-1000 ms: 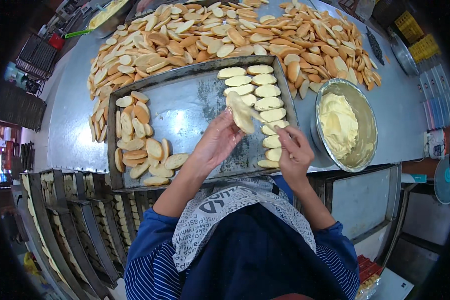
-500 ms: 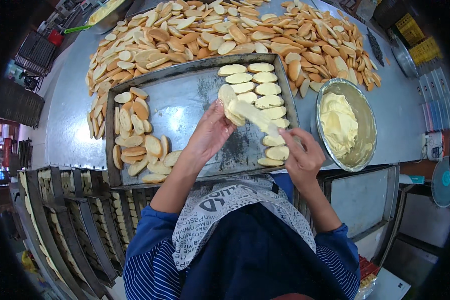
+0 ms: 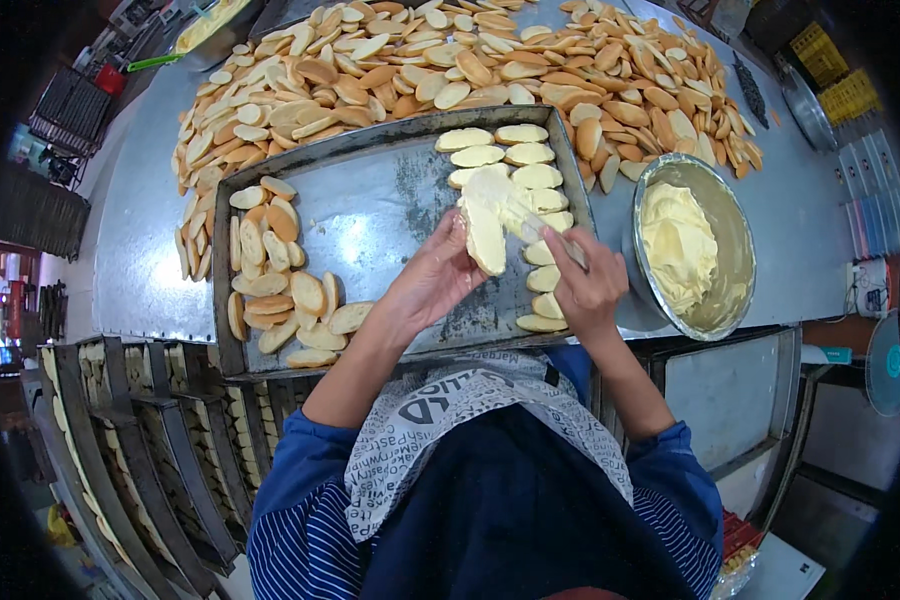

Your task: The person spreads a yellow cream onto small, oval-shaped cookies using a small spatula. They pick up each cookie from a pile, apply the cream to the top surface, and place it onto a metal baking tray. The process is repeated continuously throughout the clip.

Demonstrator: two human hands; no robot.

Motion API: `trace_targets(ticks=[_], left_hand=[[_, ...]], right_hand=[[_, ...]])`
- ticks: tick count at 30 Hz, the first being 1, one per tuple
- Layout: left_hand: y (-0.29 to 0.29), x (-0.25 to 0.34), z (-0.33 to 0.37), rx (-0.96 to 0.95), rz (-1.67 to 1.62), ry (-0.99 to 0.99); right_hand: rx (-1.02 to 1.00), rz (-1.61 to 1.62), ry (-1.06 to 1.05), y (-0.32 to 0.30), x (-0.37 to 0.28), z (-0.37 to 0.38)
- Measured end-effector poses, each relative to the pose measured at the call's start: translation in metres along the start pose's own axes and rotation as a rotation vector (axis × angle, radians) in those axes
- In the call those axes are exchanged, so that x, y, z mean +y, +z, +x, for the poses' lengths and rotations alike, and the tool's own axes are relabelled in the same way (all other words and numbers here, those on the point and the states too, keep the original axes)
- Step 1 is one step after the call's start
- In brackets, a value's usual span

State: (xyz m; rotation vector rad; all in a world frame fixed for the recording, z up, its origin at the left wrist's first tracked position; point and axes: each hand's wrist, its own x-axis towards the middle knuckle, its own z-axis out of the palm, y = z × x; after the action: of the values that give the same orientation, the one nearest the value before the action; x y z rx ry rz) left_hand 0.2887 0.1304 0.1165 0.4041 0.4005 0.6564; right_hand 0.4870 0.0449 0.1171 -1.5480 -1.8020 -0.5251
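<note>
My left hand [image 3: 432, 272] grips an oval bread slice [image 3: 486, 243] over the metal tray [image 3: 232, 330]; pale yellow cream covers its upper face. In my right hand [image 3: 588, 280] is a spatula [image 3: 526, 216], its cream-smeared blade lying against the slice's upper end. Cream-coated slices [image 3: 538, 177] lie in two columns along the tray's right side. Plain slices [image 3: 266, 284] are heaped at its left end. Right of the tray stands a metal bowl [image 3: 740, 235] with a mound of pale yellow cream [image 3: 678, 248] inside.
A large pile of bread slices [image 3: 390, 68] spreads over the far part of the metal table [image 3: 135, 215]. Racked trays of slices [image 3: 160, 440] stand below at the left. Another bowl [image 3: 232, 28] with a green-handled tool [image 3: 155, 62] sits at the far left.
The held slice has turned so its creamed face shows more. My right hand has moved slightly left and up, bringing the spatula blade further over the slice's upper end.
</note>
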Motion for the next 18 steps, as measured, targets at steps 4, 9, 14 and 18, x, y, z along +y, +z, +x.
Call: trace_targets(ticks=[4, 9, 14, 18], left_hand=[[-0.009, -0.001, -0.002, 0.018, 0.051, 0.012], [-0.040, 0.007, 0.006, 0.179, 0.244, 0.030], [-0.078, 0.001, 0.025, 0.260, 0.870, 0.111], [-0.074, -0.002, 0.036, 0.286, 1.467, 0.327]], right_hand=[[0.011, 0.027, 0.136, 0.011, 0.007, 0.010], [0.122, 0.196, 0.427, -0.005, 0.013, 0.002], [0.223, 0.267, 0.589, -0.039, 0.017, -0.005], [0.250, 0.130, 0.646, -0.070, 0.033, -0.018]])
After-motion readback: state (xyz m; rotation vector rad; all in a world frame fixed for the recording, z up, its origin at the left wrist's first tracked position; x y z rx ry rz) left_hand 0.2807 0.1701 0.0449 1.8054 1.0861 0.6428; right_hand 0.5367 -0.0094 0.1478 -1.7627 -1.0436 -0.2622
